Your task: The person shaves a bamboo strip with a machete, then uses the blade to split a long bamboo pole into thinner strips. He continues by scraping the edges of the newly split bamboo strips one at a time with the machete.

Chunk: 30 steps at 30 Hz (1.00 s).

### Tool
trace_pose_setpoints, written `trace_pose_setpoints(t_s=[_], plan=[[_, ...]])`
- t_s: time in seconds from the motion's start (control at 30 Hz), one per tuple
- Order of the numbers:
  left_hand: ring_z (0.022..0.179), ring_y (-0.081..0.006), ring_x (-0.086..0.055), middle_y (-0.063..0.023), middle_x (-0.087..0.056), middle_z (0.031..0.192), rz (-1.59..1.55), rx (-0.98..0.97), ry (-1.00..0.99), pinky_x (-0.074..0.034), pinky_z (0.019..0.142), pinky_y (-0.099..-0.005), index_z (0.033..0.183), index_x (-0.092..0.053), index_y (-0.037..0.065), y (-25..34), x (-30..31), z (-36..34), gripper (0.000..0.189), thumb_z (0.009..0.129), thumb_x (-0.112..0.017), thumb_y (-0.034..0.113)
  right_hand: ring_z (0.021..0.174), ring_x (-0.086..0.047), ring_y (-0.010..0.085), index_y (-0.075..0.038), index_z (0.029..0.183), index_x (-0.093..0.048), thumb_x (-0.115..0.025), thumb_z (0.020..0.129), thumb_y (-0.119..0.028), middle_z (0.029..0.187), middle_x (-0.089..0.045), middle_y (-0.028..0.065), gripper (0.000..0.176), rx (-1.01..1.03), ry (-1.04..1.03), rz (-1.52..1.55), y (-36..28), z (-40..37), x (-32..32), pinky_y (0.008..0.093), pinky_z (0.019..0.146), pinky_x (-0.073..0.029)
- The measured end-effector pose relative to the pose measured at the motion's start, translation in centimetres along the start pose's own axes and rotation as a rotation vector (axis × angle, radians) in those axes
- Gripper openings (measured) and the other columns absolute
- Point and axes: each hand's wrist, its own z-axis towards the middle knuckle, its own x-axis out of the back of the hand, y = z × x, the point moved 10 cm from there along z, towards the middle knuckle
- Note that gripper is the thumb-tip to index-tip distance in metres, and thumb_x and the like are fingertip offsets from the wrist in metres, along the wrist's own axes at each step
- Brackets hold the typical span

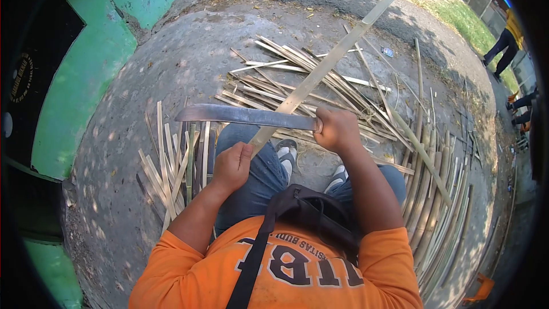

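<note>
Machete [240, 115] handle sits gripped in the closed right hand [337, 130], its blade pointing toward nine o'clock and crossing over a long, flat bamboo strip [320, 72]. Closed around the strip's lower end, the left hand [233, 166] holds it slanting up toward one o'clock. Cut strips [303, 74] lie on the ground [128, 88] at twelve, with bamboo poles [432, 189] toward three.

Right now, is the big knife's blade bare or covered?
Bare: the knife's metal shows from its tip back to the right hand, with no cover on it.
</note>
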Motion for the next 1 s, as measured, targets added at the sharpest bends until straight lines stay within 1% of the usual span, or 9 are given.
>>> trace_pose_setpoints(t_s=[0.1, 0.33, 0.43, 0.53, 0.57, 0.7, 0.8, 0.9, 1.0], plan=[[0.072, -0.0488, -0.062, -0.0243, -0.062, 0.075, -0.001, -0.007, 0.006, -0.046, 0.063, -0.0532, 0.084, -0.057, 0.002, 0.4, 0.1, 0.0, 0.039, 0.110, -0.050, 0.030, 0.070, -0.065, 0.0428, -0.008, 0.082, -0.063, -0.073, 0.072, -0.020, 0.070, -0.065, 0.0181, 0.019, -0.135, -0.011, 0.020, 2.2, 0.3, 0.8, 0.0534, 0.065, -0.052], [0.072, -0.0482, -0.062, -0.0240, -0.062, 0.076, -0.008, 0.002, -0.017, -0.046, 0.063, -0.0532, 0.086, -0.058, 0.002, -0.1, -0.1, 0.0, 0.039, 0.110, -0.050, 0.030, 0.070, -0.066, 0.0425, -0.010, 0.084, -0.064, -0.070, 0.074, -0.019, 0.069, -0.064, 0.0179, 0.014, -0.053, 0.052, 0.085, 0.7, -0.4, 1.3, 0.0535, 0.064, -0.051], [0.073, -0.0485, -0.062, -0.0240, -0.063, 0.076, 0.012, -0.004, -0.026, -0.046, 0.063, -0.0534, 0.086, -0.058, 0.002, 0.3, -0.1, 0.0, 0.038, 0.110, -0.050, 0.030, 0.069, -0.068, 0.0404, -0.011, 0.085, -0.066, -0.068, 0.079, -0.022, 0.070, -0.068, 0.0154, 0.012, -0.009, 0.009, -0.005, -0.3, -0.4, 0.4, 0.0534, 0.064, -0.053], [0.073, -0.0486, -0.062, -0.0235, -0.063, 0.076, 0.029, -0.026, -0.010, -0.046, 0.064, -0.0538, 0.086, -0.058, 0.002, 0.5, -0.1, -0.1, 0.038, 0.110, -0.050, 0.030, 0.069, -0.065, 0.0429, -0.009, 0.083, -0.064, -0.069, 0.075, -0.018, 0.069, -0.064, 0.0186, 0.012, -0.076, 0.028, 0.047, 1.6, 0.2, 0.9, 0.0538, 0.064, -0.051], [0.073, -0.0486, -0.062, -0.0234, -0.063, 0.076, 0.036, -0.025, -0.007, -0.046, 0.064, -0.0539, 0.086, -0.058, 0.002, 0.5, 0.0, -0.1, 0.038, 0.110, -0.050, 0.030, 0.070, -0.065, 0.0427, -0.009, 0.083, -0.064, -0.069, 0.075, -0.018, 0.069, -0.064, 0.0187, 0.013, -0.138, 0.017, 0.030, 2.4, 0.2, 1.0, 0.0537, 0.065, -0.051], [0.073, -0.0485, -0.062, -0.0231, -0.064, 0.077, 0.031, -0.017, -0.004, -0.047, 0.064, -0.0540, 0.086, -0.059, 0.002, 0.2, -0.2, 0.0, 0.037, 0.110, -0.050, 0.030, 0.071, -0.065, 0.0428, -0.008, 0.083, -0.064, -0.069, 0.074, -0.017, 0.071, -0.065, 0.0182, 0.014, -0.073, 0.057, 0.054, 1.8, 0.0, 1.0, 0.0536, 0.066, -0.052], [0.073, -0.0484, -0.063, -0.0231, -0.064, 0.077, 0.020, -0.010, -0.024, -0.047, 0.064, -0.0539, 0.086, -0.059, 0.003, -0.1, -0.2, 0.0, 0.037, 0.109, -0.050, 0.030, 0.071, -0.065, 0.0429, -0.008, 0.084, -0.064, -0.069, 0.073, -0.017, 0.071, -0.065, 0.0181, 0.015, -0.082, 0.016, 0.067, 0.8, -0.4, 0.5, 0.0534, 0.066, -0.052], [0.073, -0.0482, -0.063, -0.0233, -0.064, 0.077, 0.029, -0.012, -0.027, -0.047, 0.063, -0.0539, 0.086, -0.059, 0.002, 0.1, -0.2, -0.1, 0.037, 0.109, -0.050, 0.030, 0.068, -0.068, 0.0400, -0.011, 0.082, -0.066, -0.071, 0.076, -0.022, 0.070, -0.068, 0.0161, 0.013, -0.002, 0.014, -0.002, -0.6, -0.5, -0.2, 0.0518, 0.064, -0.054], [0.073, -0.0480, -0.063, -0.0236, -0.063, 0.077, 0.033, -0.013, -0.024, -0.047, 0.063, -0.0540, 0.086, -0.059, 0.002, 0.5, -0.1, 0.0, 0.037, 0.109, -0.050, 0.030, 0.073, -0.066, 0.0429, -0.009, 0.086, -0.067, -0.071, 0.072, -0.018, 0.071, -0.065, 0.0186, 0.017, -0.131, 0.033, 0.038, 2.2, 0.1, 1.1, 0.0534, 0.066, -0.052]])
